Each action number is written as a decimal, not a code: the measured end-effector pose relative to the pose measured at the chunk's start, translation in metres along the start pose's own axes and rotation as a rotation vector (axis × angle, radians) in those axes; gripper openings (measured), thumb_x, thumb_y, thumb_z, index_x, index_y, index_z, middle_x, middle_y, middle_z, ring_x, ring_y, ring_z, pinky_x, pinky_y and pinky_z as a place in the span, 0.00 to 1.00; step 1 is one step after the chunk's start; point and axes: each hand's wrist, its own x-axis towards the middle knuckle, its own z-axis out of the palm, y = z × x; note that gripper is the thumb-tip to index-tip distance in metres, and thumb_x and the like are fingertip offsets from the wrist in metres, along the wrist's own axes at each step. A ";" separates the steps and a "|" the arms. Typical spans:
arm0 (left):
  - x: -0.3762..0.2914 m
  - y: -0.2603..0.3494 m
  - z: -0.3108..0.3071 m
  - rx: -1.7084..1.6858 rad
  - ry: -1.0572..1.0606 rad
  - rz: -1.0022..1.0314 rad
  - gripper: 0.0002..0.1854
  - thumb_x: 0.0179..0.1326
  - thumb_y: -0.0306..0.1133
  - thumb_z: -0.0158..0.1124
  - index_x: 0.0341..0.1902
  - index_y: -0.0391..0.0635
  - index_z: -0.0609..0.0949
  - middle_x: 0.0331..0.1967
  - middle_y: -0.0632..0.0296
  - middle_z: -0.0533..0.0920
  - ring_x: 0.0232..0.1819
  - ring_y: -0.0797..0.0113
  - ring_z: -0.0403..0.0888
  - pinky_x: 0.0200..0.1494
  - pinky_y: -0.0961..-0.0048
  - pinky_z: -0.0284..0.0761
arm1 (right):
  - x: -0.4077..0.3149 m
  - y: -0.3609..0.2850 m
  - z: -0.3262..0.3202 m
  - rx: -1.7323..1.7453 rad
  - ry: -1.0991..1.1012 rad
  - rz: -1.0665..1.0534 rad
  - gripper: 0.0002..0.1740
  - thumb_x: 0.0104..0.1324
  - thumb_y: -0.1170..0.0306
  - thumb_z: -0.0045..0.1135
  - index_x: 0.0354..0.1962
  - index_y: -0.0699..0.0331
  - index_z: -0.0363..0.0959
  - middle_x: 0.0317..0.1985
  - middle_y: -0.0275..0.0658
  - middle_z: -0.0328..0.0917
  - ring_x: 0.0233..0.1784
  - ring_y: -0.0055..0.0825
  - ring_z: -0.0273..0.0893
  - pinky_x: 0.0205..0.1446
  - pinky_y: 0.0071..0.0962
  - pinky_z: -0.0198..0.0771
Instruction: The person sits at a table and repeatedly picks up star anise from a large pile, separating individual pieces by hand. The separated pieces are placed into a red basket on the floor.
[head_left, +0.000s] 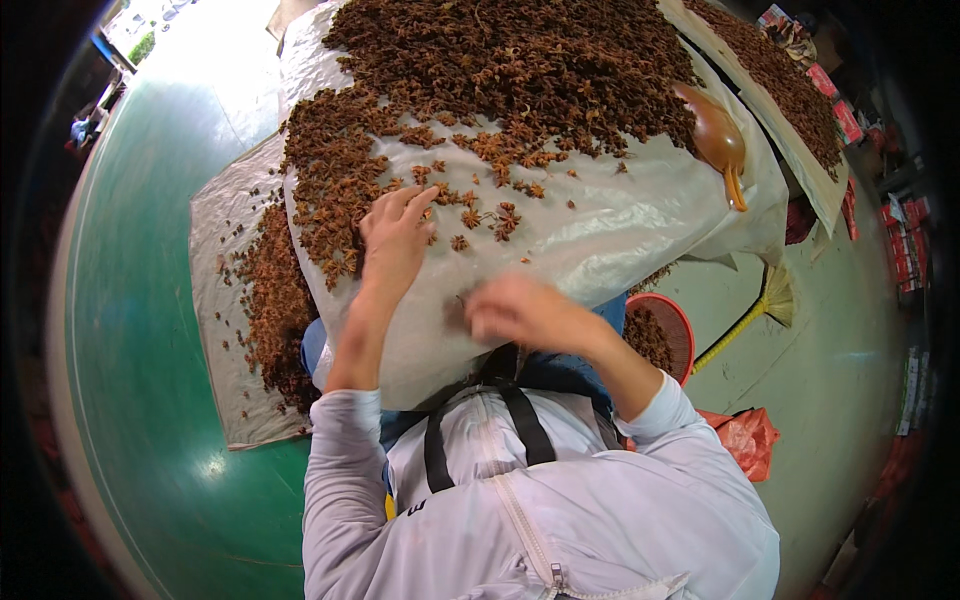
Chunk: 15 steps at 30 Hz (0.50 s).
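A large heap of dried star anise (517, 64) covers the far part of a table draped in a pale plastic sheet (600, 217). My left hand (396, 229) rests at the near edge of the left part of the heap, fingers somewhat apart, touching or just above the pods. Several loose star anise pods (506, 221) lie on the sheet to its right. Closer to my body, my right hand (517, 311) is blurred over the bare sheet, its fingers curled. A small dark blur shows at its fingertips; I cannot tell whether it is a held pod.
An orange-brown plastic scoop (720, 139) lies against the heap's right side. More star anise (274, 300) spreads on a lower sheet at left. A red basket (679, 330) holding brown material, a yellow-handled broom (739, 326) and a red plastic bag (750, 442) are on the right.
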 end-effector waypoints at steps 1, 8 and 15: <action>0.003 0.004 0.010 0.020 -0.070 0.002 0.23 0.54 0.32 0.67 0.56 0.52 0.78 0.55 0.64 0.75 0.60 0.60 0.67 0.61 0.58 0.59 | 0.009 0.011 0.000 -0.229 0.181 -0.028 0.05 0.61 0.72 0.55 0.32 0.61 0.78 0.29 0.37 0.78 0.36 0.36 0.74 0.45 0.33 0.71; 0.020 0.022 0.046 -0.024 -0.311 -0.135 0.23 0.50 0.25 0.67 0.52 0.49 0.77 0.48 0.61 0.77 0.57 0.59 0.69 0.57 0.62 0.63 | 0.073 0.101 0.011 -0.733 0.373 -0.036 0.06 0.55 0.72 0.60 0.32 0.61 0.76 0.39 0.39 0.75 0.48 0.41 0.68 0.53 0.37 0.67; 0.017 0.001 0.019 -1.444 0.145 -0.530 0.08 0.61 0.22 0.63 0.44 0.45 0.80 0.37 0.69 0.80 0.38 0.80 0.75 0.43 0.81 0.71 | 0.048 0.039 0.007 -0.476 0.409 -0.145 0.09 0.51 0.72 0.59 0.32 0.63 0.74 0.36 0.41 0.75 0.47 0.41 0.69 0.51 0.37 0.67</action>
